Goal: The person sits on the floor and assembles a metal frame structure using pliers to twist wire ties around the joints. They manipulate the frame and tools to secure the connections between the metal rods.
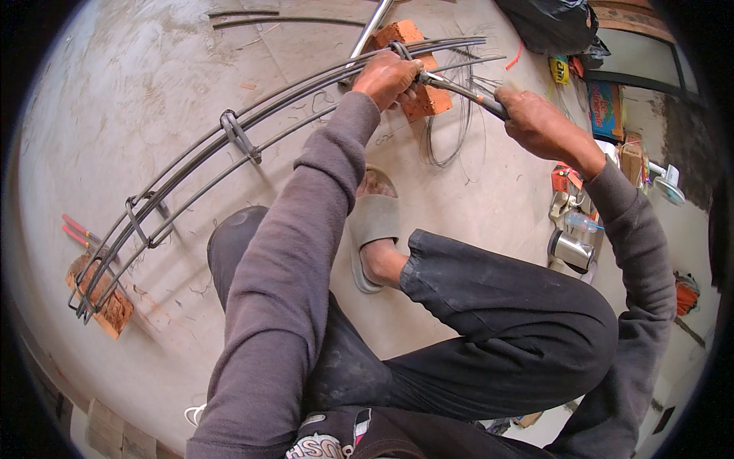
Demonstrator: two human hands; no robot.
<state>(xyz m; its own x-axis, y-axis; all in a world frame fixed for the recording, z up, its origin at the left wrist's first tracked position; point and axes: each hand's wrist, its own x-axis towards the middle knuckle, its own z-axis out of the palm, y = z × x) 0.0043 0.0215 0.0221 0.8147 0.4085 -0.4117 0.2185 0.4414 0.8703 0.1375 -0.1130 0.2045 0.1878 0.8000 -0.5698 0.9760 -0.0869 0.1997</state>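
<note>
One rebar cage (243, 139), propped across bricks (430, 105) on the floor (489, 199). Left grip (388, 79) closed around it beside a stirrup (400, 50); right grip (527, 118) clenched on a tool (470, 95), tip near that stirrup. Likely levering there; next, calls for holding everything steady. Lettering on shirt (329, 440) and blue-orange packet (605, 111).
</note>
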